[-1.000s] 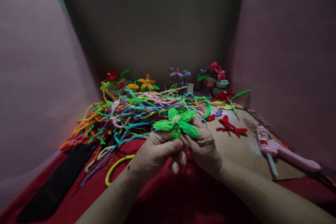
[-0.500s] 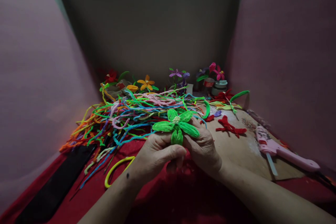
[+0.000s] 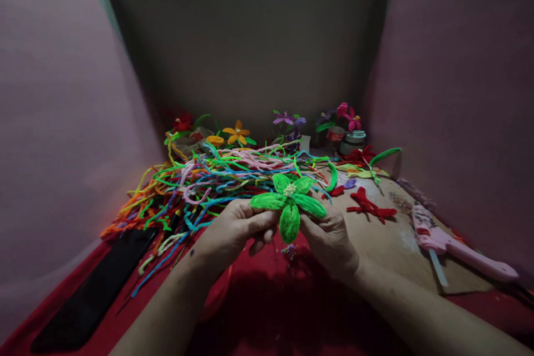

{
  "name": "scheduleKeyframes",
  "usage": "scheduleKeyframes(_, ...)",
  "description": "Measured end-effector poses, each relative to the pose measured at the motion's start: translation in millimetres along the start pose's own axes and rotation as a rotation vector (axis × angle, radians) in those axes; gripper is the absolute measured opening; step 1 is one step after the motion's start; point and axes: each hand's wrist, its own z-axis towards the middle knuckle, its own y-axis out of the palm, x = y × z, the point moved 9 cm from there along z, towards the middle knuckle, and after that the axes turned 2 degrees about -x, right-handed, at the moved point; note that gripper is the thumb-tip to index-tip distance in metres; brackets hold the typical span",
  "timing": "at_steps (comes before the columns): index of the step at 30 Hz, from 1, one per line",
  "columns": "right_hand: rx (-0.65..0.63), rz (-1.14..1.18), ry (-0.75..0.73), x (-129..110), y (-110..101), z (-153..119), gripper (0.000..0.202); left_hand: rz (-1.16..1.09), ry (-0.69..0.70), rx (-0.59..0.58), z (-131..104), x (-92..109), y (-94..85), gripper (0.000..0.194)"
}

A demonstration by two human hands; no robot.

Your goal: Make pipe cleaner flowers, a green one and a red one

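Observation:
A green fuzzy flower point(image 3: 289, 221) with five petals and a pale beaded centre is held up between both hands. My left hand point(image 3: 246, 227) pinches it from the left, thumb and forefinger at the lower-left petals. On the other side my right hand point(image 3: 329, 236) has its fingers closed round the flower under the right petals, partly hidden by them. Behind the hands spreads a heap of multicoloured fuzzy stems point(image 3: 237, 169).
A black flat case point(image 3: 92, 295) lies at left. On a brown board point(image 3: 375, 245) at right are a red petal piece point(image 3: 371, 206) and a pink glue gun point(image 3: 463, 253). An orange flower point(image 3: 236, 132), other flowers and a lidded jar point(image 3: 352, 142) stand behind.
My left hand has shifted left, opening a gap between the hands below the flower. The flower's front petal is tilted more into view. The yellow loop by my left wrist is now out of sight.

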Motion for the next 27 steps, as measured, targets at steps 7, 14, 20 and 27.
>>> scheduleKeyframes(7,0.03,0.281,0.22,14,1,4,0.018,0.096,0.054,0.159,4,6,2.1,0.008)
scheduleKeyframes(14,0.1,0.478,0.333,40,4,2,0.011,0.547,0.366,0.47,-7,27,-0.8,0.013)
scheduleKeyframes(20,0.077,0.575,0.412,41,17,-5,0.016,0.763,0.431,0.516,-10,18,9.2,0.015)
scheduleKeyframes(27,0.111,0.527,0.427,45,14,-8,0.022,0.817,0.402,0.549,-10,17,9.1,0.013)
